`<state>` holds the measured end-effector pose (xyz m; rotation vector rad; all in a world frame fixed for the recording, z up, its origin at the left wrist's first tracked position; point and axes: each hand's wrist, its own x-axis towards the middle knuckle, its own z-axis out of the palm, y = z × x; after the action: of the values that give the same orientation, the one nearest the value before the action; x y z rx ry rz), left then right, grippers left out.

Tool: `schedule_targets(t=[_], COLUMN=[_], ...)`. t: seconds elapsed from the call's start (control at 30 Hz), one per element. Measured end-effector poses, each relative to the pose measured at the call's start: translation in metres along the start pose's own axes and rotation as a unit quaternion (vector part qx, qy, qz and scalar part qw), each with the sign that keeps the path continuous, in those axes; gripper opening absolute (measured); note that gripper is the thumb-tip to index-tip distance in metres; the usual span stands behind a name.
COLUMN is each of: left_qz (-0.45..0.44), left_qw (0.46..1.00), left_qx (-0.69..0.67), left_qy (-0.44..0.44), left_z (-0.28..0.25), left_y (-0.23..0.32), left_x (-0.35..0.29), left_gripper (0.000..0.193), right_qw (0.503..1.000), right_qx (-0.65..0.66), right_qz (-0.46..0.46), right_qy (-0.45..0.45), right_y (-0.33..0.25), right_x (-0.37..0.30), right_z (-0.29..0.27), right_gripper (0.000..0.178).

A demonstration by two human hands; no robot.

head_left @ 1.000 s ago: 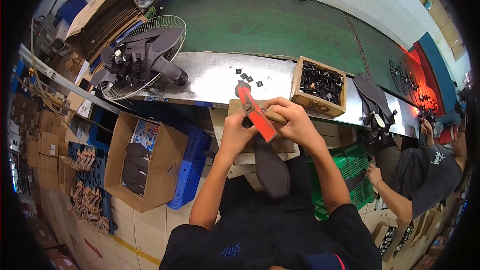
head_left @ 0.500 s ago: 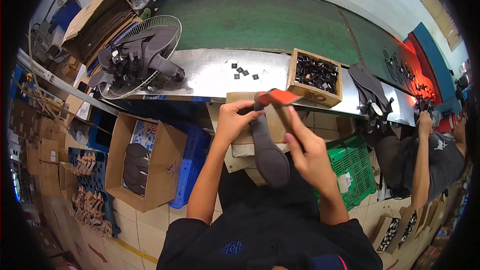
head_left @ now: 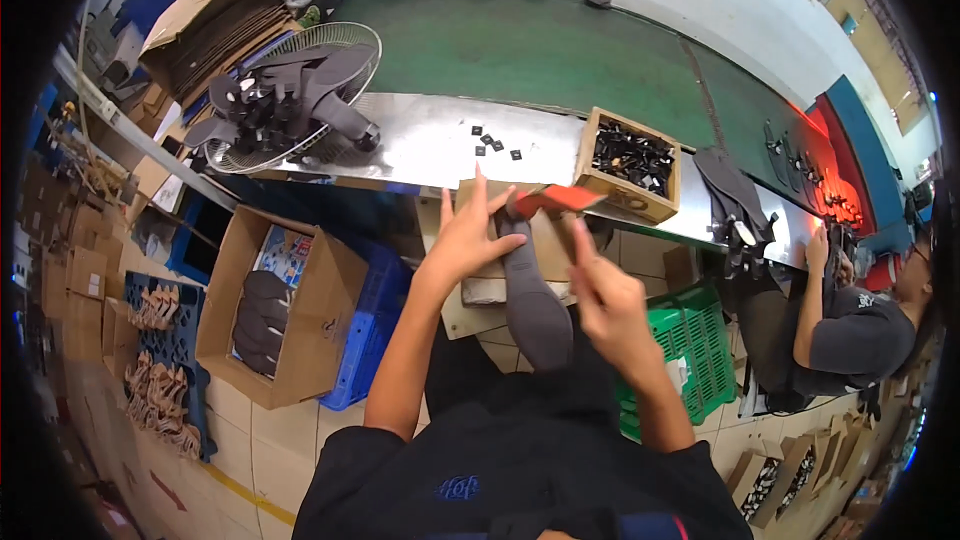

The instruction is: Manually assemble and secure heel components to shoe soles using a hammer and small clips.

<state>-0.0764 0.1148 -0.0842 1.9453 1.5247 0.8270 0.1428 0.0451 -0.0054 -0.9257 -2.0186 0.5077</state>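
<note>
A dark grey shoe sole lies in front of me, its wide toe part near my body and its narrow heel end on a pale work block. My right hand is wrapped round the handle of a hammer, whose red head covers the heel end. Beside the heel, my left hand is open with its fingers spread, the thumb at the edge of the sole. Several small black square pieces are scattered on the metal bench beyond.
A wooden box of small black parts stands on the bench; a wire basket of grey shoe parts is at left. Behind runs a green conveyor belt. A carton and green crate flank me. Another person works at right.
My left hand has let go of its pinch at the heel and spread its fingers. The hammer's head stays over the heel end. The whole view has shifted slightly.
</note>
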Motion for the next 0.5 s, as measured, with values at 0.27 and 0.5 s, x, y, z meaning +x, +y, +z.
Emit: schedule_targets(t=[0.27, 0.5], left_qz=[0.055, 0.119], left_qw=[0.995, 0.952], left_qx=[0.086, -0.28], left_qy=[0.009, -0.036], left_z=[0.005, -0.002], left_y=[0.0, 0.07], left_x=[-0.018, -0.09], left_gripper=[0.053, 0.027], right_qw=[0.997, 0.994], right_qx=[-0.005, -0.097], right_qz=[0.074, -0.01], right_qy=[-0.022, -0.057], right_y=[0.007, 0.031], right_x=[-0.015, -0.006], right_z=[0.003, -0.006], right_gripper=[0.057, 0.067])
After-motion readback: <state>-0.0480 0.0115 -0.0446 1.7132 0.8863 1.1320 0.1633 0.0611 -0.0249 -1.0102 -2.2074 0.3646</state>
